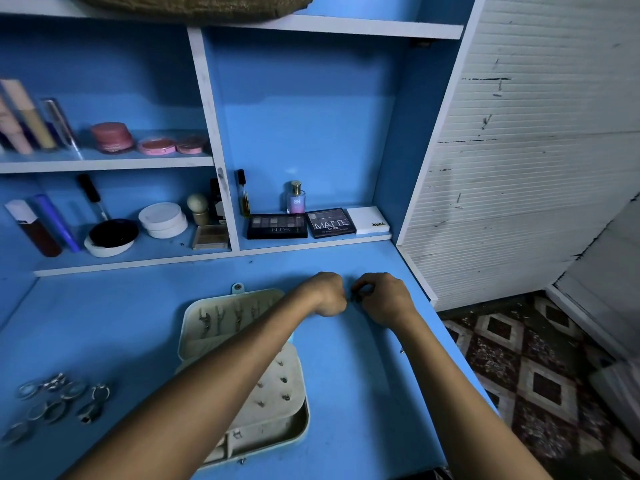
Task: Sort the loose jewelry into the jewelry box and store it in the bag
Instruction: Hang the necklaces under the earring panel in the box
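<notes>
The jewelry box (242, 358) lay open on the blue worktop (363, 393), with some earrings already stuck inside. A pile of rings (59, 400) lay loose, well to the left of the box, so the job looked only partly done. No bag could be picked out. Just past the box, the left hand (327, 294) and right hand (384, 299) met, fingers curled and pinching a tiny dark piece (355, 298) between them. Makeup sat on blue shelves (311, 239) behind the box. A patterned floor (519, 368) lay to its right.

One open jewelry box (242, 375), two hands — left hand (327, 294), right hand (384, 299) — three eyeshadow palettes (277, 226).
</notes>
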Action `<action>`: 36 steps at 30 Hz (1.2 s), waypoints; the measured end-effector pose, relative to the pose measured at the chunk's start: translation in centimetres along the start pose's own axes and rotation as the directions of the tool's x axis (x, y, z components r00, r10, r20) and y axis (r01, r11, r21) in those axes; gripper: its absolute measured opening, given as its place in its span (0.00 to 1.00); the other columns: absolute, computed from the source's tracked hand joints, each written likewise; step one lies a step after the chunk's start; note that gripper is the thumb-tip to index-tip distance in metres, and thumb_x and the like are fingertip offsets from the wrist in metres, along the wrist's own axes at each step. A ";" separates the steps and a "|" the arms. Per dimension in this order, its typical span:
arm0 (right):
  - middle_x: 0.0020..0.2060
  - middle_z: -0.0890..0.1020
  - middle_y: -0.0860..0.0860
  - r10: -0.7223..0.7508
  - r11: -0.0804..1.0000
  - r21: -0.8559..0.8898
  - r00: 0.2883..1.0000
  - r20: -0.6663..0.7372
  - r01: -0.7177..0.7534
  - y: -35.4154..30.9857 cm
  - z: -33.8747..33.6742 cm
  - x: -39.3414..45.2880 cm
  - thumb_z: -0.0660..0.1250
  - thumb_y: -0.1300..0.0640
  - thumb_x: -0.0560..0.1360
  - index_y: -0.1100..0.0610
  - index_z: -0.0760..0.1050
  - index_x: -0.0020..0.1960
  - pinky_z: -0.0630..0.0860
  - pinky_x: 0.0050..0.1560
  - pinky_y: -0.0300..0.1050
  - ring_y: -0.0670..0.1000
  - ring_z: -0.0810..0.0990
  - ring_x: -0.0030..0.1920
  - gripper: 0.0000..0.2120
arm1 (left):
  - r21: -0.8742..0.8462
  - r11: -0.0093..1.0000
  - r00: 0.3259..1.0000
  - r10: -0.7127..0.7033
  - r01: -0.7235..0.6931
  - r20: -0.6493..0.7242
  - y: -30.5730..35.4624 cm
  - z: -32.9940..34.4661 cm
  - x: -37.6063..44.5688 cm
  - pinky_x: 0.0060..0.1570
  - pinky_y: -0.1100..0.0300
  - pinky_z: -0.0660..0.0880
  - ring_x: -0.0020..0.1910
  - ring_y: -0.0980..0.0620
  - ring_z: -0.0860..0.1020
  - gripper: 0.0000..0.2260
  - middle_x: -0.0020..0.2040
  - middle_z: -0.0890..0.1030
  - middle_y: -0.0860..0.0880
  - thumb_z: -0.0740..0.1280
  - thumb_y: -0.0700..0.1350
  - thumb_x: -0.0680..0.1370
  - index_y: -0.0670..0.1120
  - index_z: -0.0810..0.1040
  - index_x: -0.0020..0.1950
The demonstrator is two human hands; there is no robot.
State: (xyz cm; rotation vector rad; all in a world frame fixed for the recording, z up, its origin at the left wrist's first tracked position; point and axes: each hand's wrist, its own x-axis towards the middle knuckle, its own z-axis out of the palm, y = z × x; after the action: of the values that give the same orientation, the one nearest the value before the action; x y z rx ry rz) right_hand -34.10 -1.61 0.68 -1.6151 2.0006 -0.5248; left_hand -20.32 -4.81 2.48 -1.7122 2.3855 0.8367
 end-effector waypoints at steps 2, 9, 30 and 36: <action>0.48 0.85 0.49 -0.003 1.000 0.014 1.000 -0.003 0.003 0.2 0.1 -0.1 0.65 0.63 0.73 0.49 0.84 0.50 0.77 0.46 0.43 0.52 0.80 0.50 0.13 | -0.035 0.999 1.000 0.013 -0.013 0.013 -0.3 -0.2 0.0 0.31 0.59 0.67 0.36 0.47 0.71 0.08 0.38 0.73 0.45 0.56 0.35 0.75 0.40 0.73 0.41; 0.47 0.85 0.47 -0.002 0.999 0.053 1.000 -0.002 0.002 0.2 0.1 -0.3 0.66 0.61 0.73 0.46 0.84 0.49 0.76 0.47 0.40 0.50 0.81 0.51 0.13 | -0.212 0.977 0.998 0.007 -0.019 -0.056 -1.2 -0.1 0.2 0.45 0.62 0.68 0.48 0.47 0.75 0.11 0.49 0.77 0.45 0.60 0.37 0.78 0.48 0.79 0.53; 0.40 0.82 0.44 0.053 0.995 0.080 0.999 -0.006 -0.053 0.5 0.5 -0.4 0.72 0.45 0.72 0.44 0.77 0.40 0.77 0.44 0.44 0.49 0.81 0.45 0.06 | -0.532 0.824 0.979 0.133 -0.195 -0.152 -1.5 -0.7 -0.2 0.39 0.61 0.69 0.40 0.55 0.74 0.08 0.40 0.78 0.54 0.65 0.40 0.79 0.52 0.73 0.43; 0.39 0.83 0.47 0.101 0.993 0.052 0.995 0.018 -0.102 0.4 0.3 -0.4 0.72 0.45 0.71 0.49 0.78 0.41 0.73 0.39 0.41 0.50 0.81 0.43 0.08 | -0.638 0.748 0.983 0.151 -0.184 -0.106 -1.5 -1.3 -0.8 0.35 0.67 0.70 0.35 0.61 0.76 0.09 0.44 0.79 0.47 0.62 0.36 0.80 0.48 0.70 0.44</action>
State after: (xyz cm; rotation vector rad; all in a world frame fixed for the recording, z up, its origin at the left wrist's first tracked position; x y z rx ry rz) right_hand -34.14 -1.15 0.30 -1.4725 2.0279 -0.5211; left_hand -18.36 -5.13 3.31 -1.7112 2.4725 1.8537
